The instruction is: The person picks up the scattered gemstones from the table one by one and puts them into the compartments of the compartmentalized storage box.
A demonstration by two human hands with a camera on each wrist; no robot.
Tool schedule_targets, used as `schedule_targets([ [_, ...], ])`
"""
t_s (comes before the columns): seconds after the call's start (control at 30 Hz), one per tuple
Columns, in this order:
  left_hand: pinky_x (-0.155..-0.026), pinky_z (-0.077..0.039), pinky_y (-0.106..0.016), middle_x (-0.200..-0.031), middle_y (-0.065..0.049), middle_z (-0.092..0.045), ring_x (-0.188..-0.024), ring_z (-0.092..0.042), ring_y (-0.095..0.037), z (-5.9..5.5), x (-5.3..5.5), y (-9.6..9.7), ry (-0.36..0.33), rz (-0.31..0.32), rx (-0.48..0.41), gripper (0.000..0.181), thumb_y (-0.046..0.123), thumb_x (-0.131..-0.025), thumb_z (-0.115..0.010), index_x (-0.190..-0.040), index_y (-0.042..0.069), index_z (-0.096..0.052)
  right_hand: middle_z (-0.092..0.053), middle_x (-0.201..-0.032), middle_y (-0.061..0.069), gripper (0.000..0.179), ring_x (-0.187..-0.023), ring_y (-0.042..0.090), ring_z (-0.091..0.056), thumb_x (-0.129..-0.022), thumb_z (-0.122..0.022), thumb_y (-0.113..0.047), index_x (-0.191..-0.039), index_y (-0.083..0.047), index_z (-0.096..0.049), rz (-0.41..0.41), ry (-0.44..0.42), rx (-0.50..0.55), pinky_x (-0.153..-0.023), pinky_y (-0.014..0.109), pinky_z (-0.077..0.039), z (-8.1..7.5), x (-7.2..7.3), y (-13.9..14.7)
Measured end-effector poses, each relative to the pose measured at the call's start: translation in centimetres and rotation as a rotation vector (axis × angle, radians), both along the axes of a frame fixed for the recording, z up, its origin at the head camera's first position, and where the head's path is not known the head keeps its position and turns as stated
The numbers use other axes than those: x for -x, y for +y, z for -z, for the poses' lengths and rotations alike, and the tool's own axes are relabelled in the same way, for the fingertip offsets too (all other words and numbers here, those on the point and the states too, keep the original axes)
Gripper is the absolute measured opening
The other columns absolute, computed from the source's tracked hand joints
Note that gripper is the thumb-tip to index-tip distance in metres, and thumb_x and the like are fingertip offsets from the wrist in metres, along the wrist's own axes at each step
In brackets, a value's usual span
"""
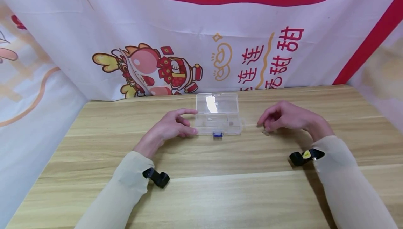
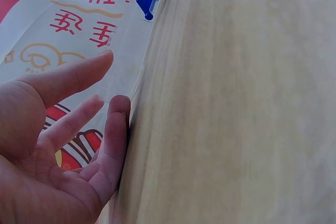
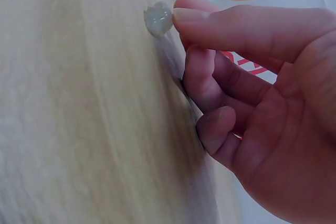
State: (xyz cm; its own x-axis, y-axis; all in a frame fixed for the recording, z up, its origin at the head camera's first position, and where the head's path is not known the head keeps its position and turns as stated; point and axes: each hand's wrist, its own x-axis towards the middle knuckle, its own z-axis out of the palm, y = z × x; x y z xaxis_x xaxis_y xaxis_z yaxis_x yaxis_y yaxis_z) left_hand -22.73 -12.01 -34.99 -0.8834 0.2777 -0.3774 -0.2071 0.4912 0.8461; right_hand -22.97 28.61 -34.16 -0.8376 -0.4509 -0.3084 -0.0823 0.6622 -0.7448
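Note:
A clear plastic box (image 1: pixel 226 107) lies on the wooden table, its lid raised at the back and a blue latch (image 1: pixel 217 135) at its front. My left hand (image 1: pixel 170 126) is at the left side of the box, with the thumb by the front corner and the index finger stretched toward the lid's hinge. Between thumb and index finger, my right hand (image 1: pixel 288 117) pinches a small translucent pale piece (image 3: pixel 157 19) with a scalloped edge, like a flower bead. That hand is low over the table, to the right of the box; its other fingers curl in.
Bare wooden tabletop (image 1: pixel 220 194) spreads in front of the box and to both sides. Behind the table hangs a white printed cloth (image 1: pixel 195 19) with red and cartoon designs. A black wrist camera (image 1: pixel 155 177) sits on the left sleeve, another (image 1: pixel 306 156) on the right.

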Motion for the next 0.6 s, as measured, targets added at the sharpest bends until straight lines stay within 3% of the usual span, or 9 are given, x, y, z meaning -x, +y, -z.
schedule_targets([
  [0.6,-0.08,-0.059,-0.027,-0.117,-0.01,-0.056,-0.094,-0.062,-0.022,0.06,-0.03,0.02,0.007,0.001,-0.016,0.064,0.017,-0.09,-0.086,-0.148,0.029,-0.062,-0.077,-0.104,0.003,0.015,-0.092,0.022,-0.06,-0.096,-0.079,-0.019,-0.111,-0.018,-0.082,-0.013,0.071,-0.086,-0.082,0.028,-0.051,0.2,-0.09,-0.93],
])
